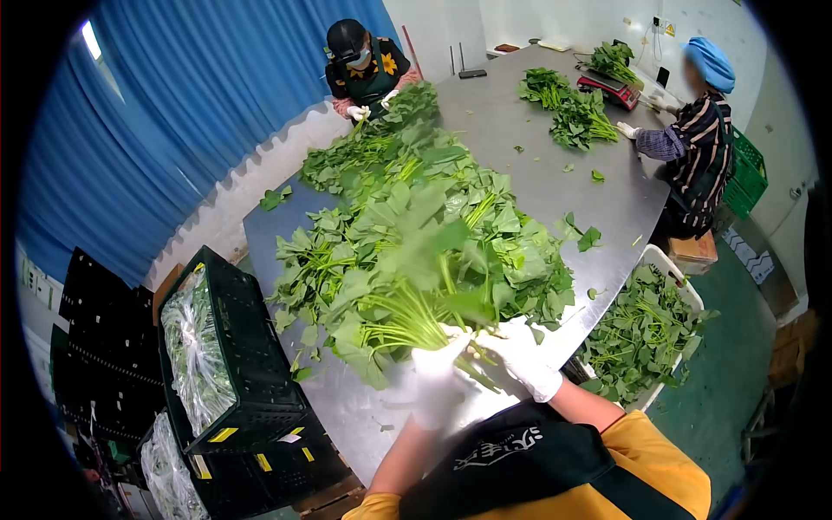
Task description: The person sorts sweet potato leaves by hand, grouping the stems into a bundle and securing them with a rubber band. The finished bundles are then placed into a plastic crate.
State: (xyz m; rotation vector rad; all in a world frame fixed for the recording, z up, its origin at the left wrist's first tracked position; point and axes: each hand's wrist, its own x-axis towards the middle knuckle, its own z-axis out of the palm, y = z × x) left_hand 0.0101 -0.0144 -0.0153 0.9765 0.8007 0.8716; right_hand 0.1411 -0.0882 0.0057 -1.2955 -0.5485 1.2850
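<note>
Leafy bunch (414, 299) above near edge of steel table (607, 195), just in front of heap of greens (520, 251); left hand (438, 360) curled around its stems (403, 325), right hand (523, 357) bent at the stem ends, grip there unclear. Probably light, leaves soft and easily bruised, stems firmer: hold by stems

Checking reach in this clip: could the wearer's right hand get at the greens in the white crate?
Probably yes: the white crate stands just past the table edge on that side, its greens uncovered, though the right hand is at stems.
</note>
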